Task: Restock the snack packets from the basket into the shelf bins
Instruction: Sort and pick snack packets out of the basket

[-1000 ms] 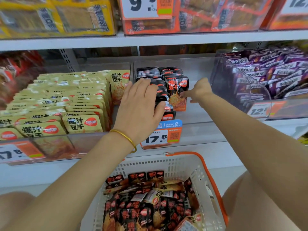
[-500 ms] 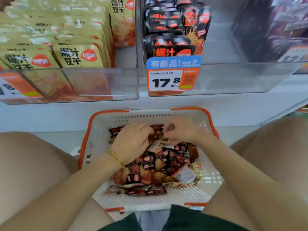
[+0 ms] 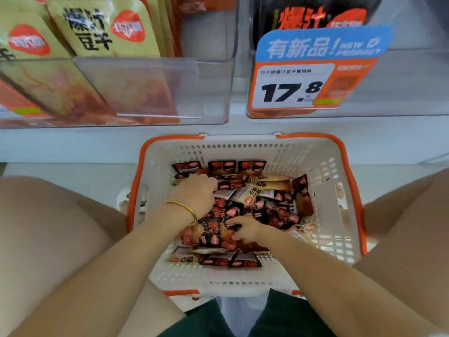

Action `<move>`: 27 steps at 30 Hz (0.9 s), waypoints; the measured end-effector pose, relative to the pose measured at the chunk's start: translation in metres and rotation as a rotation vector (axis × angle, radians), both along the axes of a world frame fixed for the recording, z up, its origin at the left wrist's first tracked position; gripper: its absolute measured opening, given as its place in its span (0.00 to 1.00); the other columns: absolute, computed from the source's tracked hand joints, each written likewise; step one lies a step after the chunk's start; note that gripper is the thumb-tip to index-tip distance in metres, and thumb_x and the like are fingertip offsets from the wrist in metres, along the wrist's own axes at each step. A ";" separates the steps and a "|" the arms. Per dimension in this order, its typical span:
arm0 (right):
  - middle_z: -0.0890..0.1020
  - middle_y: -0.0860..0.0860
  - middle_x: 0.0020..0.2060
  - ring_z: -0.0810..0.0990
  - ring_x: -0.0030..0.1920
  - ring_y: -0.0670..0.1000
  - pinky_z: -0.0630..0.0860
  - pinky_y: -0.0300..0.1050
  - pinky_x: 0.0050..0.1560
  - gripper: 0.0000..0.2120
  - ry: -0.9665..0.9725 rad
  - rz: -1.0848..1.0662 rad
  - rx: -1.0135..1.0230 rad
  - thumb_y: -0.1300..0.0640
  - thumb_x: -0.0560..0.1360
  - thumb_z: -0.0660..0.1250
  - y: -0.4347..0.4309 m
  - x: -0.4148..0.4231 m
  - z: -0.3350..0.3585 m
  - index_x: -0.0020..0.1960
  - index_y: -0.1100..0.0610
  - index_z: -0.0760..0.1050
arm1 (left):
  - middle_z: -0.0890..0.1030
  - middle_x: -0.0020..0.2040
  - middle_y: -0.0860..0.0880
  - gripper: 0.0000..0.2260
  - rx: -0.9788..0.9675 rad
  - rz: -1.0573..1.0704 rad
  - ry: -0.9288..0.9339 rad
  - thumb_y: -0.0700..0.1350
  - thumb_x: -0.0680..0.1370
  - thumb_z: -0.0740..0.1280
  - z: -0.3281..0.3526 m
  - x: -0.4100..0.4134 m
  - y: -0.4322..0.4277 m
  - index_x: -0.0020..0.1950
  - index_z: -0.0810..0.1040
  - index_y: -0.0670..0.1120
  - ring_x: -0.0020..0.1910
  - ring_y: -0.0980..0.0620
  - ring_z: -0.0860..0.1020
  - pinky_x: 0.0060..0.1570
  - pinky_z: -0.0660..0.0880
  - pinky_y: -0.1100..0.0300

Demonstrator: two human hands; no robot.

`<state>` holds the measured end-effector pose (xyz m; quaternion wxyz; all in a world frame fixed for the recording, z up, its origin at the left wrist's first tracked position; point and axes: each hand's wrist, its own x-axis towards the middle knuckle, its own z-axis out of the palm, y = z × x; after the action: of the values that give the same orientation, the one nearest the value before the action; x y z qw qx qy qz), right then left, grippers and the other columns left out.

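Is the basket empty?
No, a heap of packets lies in the basket, with the left hand and right hand on them.

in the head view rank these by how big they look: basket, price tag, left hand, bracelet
1. basket
2. price tag, though it may sit nearer the camera
3. left hand
4. bracelet

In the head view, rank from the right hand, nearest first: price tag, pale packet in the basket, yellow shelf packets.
1. Pale packet, just ahead of the right hand.
2. Price tag, above, on the right bin.
3. Yellow packets, upper left bin.
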<state>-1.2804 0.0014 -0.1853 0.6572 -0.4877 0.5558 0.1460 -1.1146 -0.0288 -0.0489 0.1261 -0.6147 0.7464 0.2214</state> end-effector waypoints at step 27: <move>0.81 0.41 0.32 0.77 0.34 0.37 0.72 0.30 0.37 0.11 -0.460 -0.110 -0.670 0.70 0.68 0.72 -0.029 -0.123 0.341 0.44 0.56 0.78 | 0.75 0.35 0.56 0.07 -0.256 0.064 0.897 0.45 0.73 0.72 0.192 -0.087 0.006 0.43 0.74 0.51 0.37 0.55 0.75 0.39 0.72 0.59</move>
<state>-1.4039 -0.0277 0.1557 0.5760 -0.6643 0.4364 -0.1913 -1.2019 -0.0232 0.1435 -0.2930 -0.4916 0.7292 0.3753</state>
